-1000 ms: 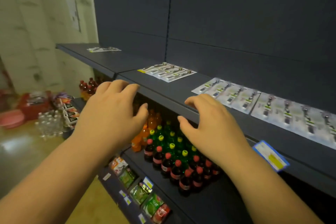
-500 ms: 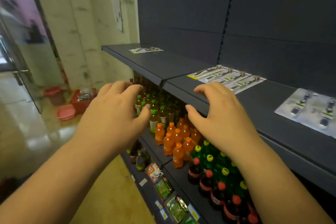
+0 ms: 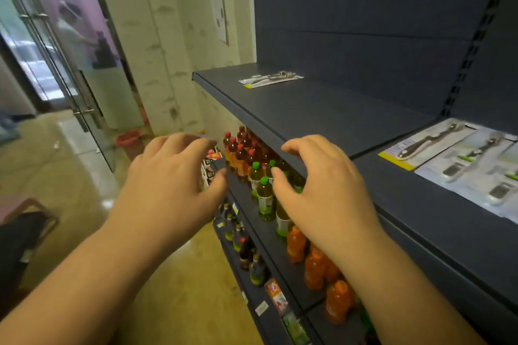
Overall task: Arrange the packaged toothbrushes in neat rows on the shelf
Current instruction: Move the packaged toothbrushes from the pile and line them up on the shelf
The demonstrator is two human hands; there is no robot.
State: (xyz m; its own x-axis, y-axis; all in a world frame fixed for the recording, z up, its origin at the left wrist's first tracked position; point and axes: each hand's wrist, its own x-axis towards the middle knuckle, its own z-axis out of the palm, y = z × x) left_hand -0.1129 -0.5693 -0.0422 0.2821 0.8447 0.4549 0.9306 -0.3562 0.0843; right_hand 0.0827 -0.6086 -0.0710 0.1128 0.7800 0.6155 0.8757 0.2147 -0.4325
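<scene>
Both hands were empty, fingers loosely spread, palms down. Left hand (image 3: 168, 187) hovered off the shelf (image 3: 322, 117) edge; right hand (image 3: 322, 190) sat at the front lip, contact unclear. One packaged toothbrush (image 3: 270, 80) lay flat at 12 o'clock, far end of the shelf. Row of toothbrush packs (image 3: 459, 159) lay side by side at 3 o'clock. Drink bottles (image 3: 263, 196) stood on the shelves below.

Bottled drinks (image 3: 253, 165) with red, green and orange caps stood on the lower shelves at six o'clock. A glass door (image 3: 56, 64) stood at ten o'clock, a red bin (image 3: 129, 138) beside it.
</scene>
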